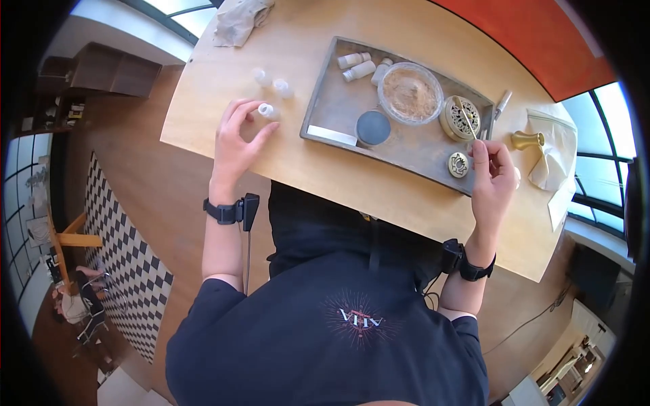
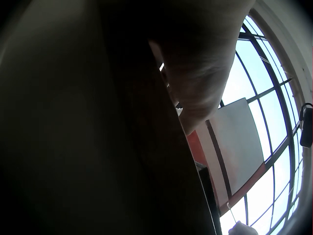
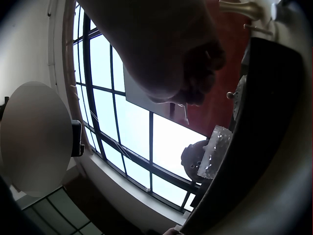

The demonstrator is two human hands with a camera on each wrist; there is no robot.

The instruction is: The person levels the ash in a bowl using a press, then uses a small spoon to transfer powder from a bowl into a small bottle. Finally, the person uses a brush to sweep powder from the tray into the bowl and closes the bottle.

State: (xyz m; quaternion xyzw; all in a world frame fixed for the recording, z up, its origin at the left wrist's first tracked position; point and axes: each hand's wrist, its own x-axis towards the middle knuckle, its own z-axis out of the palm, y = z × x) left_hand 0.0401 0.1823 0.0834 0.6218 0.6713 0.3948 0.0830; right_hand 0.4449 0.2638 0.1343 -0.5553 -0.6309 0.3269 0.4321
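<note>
In the head view my left hand (image 1: 233, 145) has its thumb and fingers around a small white bottle (image 1: 267, 109) near the table's front left. Two similar bottles (image 1: 282, 88) stand just beyond it. My right hand (image 1: 493, 179) pinches a thin stick-like tool (image 1: 467, 119) over the right end of a grey tray (image 1: 325, 88). Its far tip overlaps a round gold burner with an openwork top (image 1: 458, 119). Below that lies a small gold openwork disc (image 1: 458, 164). In the right wrist view the tool (image 3: 186, 113) shows a small widened tip below the curled fingers.
The tray also holds a clear bowl of tan powder (image 1: 410, 95), a dark round container (image 1: 373, 128), a white strip (image 1: 332, 135) and several white bottles (image 1: 359, 70). Right of it are a brass vase (image 1: 527, 140), a marker-like tube (image 1: 503, 105) and pale wrapping (image 1: 550, 159). A crumpled cloth (image 1: 238, 24) lies far left.
</note>
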